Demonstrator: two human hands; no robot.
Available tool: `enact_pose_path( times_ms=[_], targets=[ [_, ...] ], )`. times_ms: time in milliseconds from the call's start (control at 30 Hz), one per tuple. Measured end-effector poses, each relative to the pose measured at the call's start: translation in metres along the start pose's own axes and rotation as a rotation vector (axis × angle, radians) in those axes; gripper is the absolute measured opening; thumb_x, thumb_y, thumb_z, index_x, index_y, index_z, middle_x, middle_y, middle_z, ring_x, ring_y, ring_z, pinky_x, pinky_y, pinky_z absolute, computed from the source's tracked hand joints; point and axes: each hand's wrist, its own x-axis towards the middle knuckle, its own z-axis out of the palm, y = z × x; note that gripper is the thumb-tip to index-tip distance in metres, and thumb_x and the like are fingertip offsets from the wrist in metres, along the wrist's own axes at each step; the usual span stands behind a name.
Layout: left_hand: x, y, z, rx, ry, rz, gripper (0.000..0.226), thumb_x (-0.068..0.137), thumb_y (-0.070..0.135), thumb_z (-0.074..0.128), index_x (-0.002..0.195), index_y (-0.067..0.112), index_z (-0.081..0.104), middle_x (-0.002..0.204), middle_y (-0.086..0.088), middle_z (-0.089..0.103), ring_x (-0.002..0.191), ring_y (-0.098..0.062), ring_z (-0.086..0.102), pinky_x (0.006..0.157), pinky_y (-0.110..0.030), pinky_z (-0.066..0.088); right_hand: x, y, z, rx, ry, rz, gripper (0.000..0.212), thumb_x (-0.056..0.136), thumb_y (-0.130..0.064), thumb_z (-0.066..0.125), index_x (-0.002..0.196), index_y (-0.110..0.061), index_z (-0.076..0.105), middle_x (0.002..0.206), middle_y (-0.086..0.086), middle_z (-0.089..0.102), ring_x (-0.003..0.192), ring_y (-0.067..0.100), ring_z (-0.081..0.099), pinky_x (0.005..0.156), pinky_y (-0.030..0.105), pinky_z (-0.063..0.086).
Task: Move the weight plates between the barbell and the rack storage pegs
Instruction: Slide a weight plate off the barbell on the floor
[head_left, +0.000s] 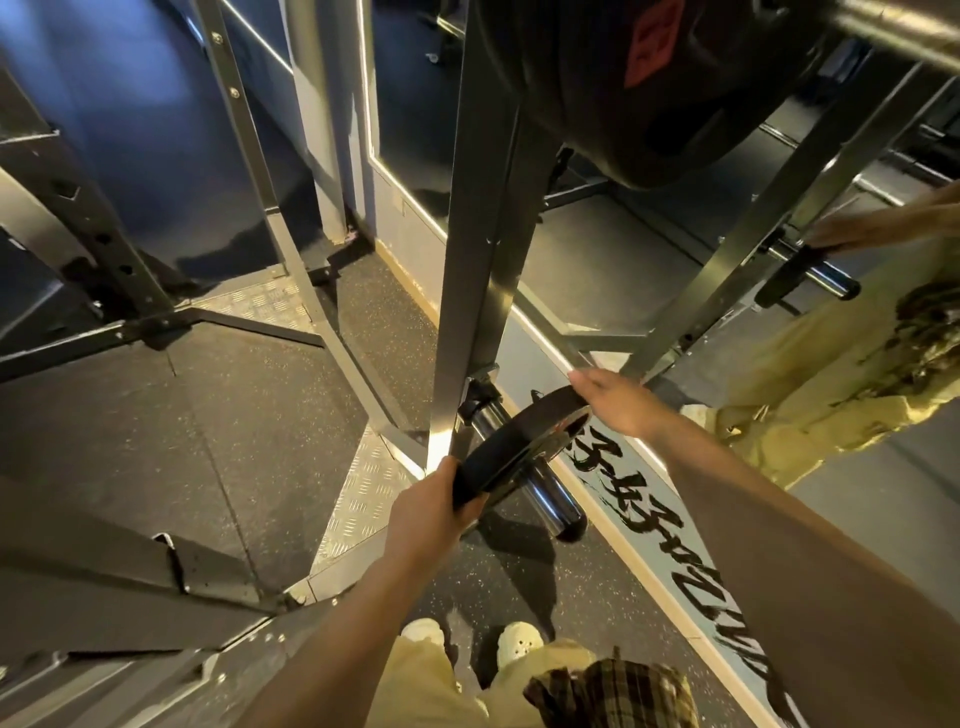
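While both hands reach down to the low chrome storage peg (550, 499) on the rack upright (467, 291), a small black weight plate (519, 447) sits threaded on that peg, tilted, about midway along it. The left hand (431, 512) grips the plate's near lower rim, its fingers (451, 480) curled round the edge with the thumb on top. The right hand (618, 402) rests on the far upper rim, its fingers (584, 379) held together and laid fairly straight over the edge rather than wrapped round it. Above the right hand, a large black plate (597, 88) hangs on the end of a bar (898, 31). Beyond the right fingers a wall mirror (623, 270) shows the reflected plate and peg. Below the hands lies speckled rubber floor (249, 415), with pale shoes (519, 642) near the bottom edge.
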Motion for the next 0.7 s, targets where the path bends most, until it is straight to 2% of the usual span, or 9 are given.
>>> enact_pose_path(
  times_ms=[67,133,167,233,300,433,567,633,700],
  targets=[
    [0.001,0.0,-0.001,-0.016,0.01,-0.001,0.035,0.09,0.038,0.063,0.12,0.025,0.05,0.108,0.005,0.067,0.095,-0.014,0.065,0.083,-0.024,0.051,0.001,0.009,0.015,0.077,0.059,0.003,0.042,0.105,-0.038,0.024,0.131,-0.02,0.051,0.13,0.007,0.055,0.116,0.021,0.048,0.088,0.022,0.029],
    [0.002,-0.001,-0.003,-0.043,0.008,0.005,0.037,0.089,0.037,0.065,0.121,0.025,0.052,0.11,0.005,0.067,0.098,-0.015,0.065,0.086,-0.026,0.051,-0.006,0.013,0.027,0.137,0.172,-0.05,0.037,0.106,-0.029,0.026,0.122,-0.012,0.055,0.109,0.007,0.057,0.102,0.021,0.051,0.074,0.013,0.031],
    [0.001,-0.002,-0.004,-0.058,-0.003,0.004,0.038,0.089,0.036,0.066,0.122,0.024,0.052,0.111,0.005,0.067,0.1,-0.016,0.065,0.088,-0.027,0.05,-0.007,0.013,0.03,0.104,0.206,-0.092,0.034,0.106,-0.026,0.027,0.113,-0.01,0.056,0.099,0.006,0.056,0.096,0.021,0.052,0.069,0.013,0.033],
    [0.0,-0.006,-0.006,-0.092,-0.055,-0.02,0.039,0.089,0.033,0.067,0.124,0.024,0.052,0.113,0.005,0.066,0.104,-0.017,0.063,0.088,-0.027,0.049,-0.009,0.015,0.031,-0.049,0.203,-0.134,0.031,0.105,-0.027,0.026,0.1,-0.015,0.054,0.093,0.005,0.054,0.095,0.022,0.053,0.073,0.022,0.033],
    [-0.001,-0.014,-0.005,-0.108,-0.113,-0.048,0.042,0.088,0.032,0.067,0.125,0.025,0.051,0.114,0.006,0.065,0.106,-0.017,0.061,0.086,-0.023,0.045,-0.01,0.014,0.033,-0.153,0.224,-0.13,0.033,0.105,-0.032,0.023,0.097,-0.021,0.053,0.094,0.001,0.055,0.097,0.019,0.052,0.081,0.031,0.03],
    [-0.002,-0.018,-0.005,-0.144,-0.179,-0.08,0.058,0.081,0.035,0.075,0.131,0.029,0.047,0.124,0.008,0.06,0.117,-0.017,0.056,0.092,-0.025,0.044,-0.024,-0.005,0.047,-0.411,0.394,-0.181,0.032,0.103,-0.038,0.023,0.11,-0.027,0.052,0.107,-0.004,0.054,0.105,0.019,0.05,0.095,0.038,0.035],
    [0.008,0.017,-0.02,-0.094,-0.122,0.083,0.077,0.073,0.05,0.077,0.137,0.03,0.04,0.129,0.009,0.058,0.112,-0.015,0.059,0.094,-0.032,0.051,-0.048,-0.028,0.06,-0.634,0.365,-0.26,0.029,0.101,-0.037,0.033,0.122,-0.025,0.049,0.121,0.0,0.052,0.114,0.024,0.046,0.1,0.04,0.033],
    [0.013,0.036,-0.029,0.04,-0.085,0.167,0.066,0.078,0.052,0.072,0.133,0.027,0.047,0.123,0.008,0.063,0.106,-0.015,0.062,0.09,-0.028,0.05,-0.057,-0.04,0.07,-0.704,0.36,-0.318,0.029,0.098,-0.038,0.041,0.121,-0.023,0.05,0.122,0.004,0.052,0.115,0.025,0.045,0.099,0.041,0.033],
    [0.014,0.043,-0.036,0.207,-0.045,0.239,0.05,0.085,0.049,0.065,0.125,0.022,0.054,0.112,0.003,0.069,0.095,-0.016,0.065,0.077,-0.021,0.046,-0.063,-0.05,0.078,-0.714,0.346,-0.378,0.03,0.097,-0.036,0.044,0.119,-0.019,0.054,0.125,0.006,0.052,0.116,0.027,0.043,0.099,0.042,0.033]
  ],
)
